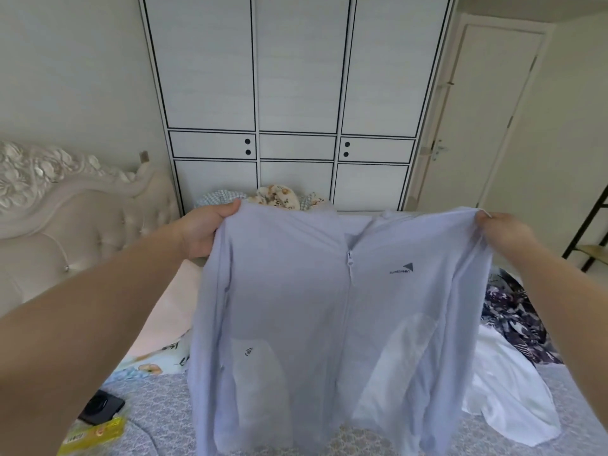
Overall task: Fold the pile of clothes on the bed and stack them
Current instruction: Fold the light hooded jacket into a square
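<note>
Wardrobe (296, 93): white, black-lined panels, against the far wall.
Door (487, 120): white, shut, right of the wardrobe.
Headboard (75, 218): cream, tufted, carved top, at left.
Yellow packet (95, 436): lower left, touching a black device (100, 410).

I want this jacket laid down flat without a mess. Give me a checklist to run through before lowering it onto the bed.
1. Left hand grips one shoulder: ok.
2. Right hand grips the other shoulder: ok.
3. Lilac jacket hangs spread, front showing: ok.
4. Zipper closed: ok at the chest, cannot tell lower.
5. Sleeves untangled: cannot tell.
6. Bed landing spot free: not ok, white garment lies partly beneath.
</note>
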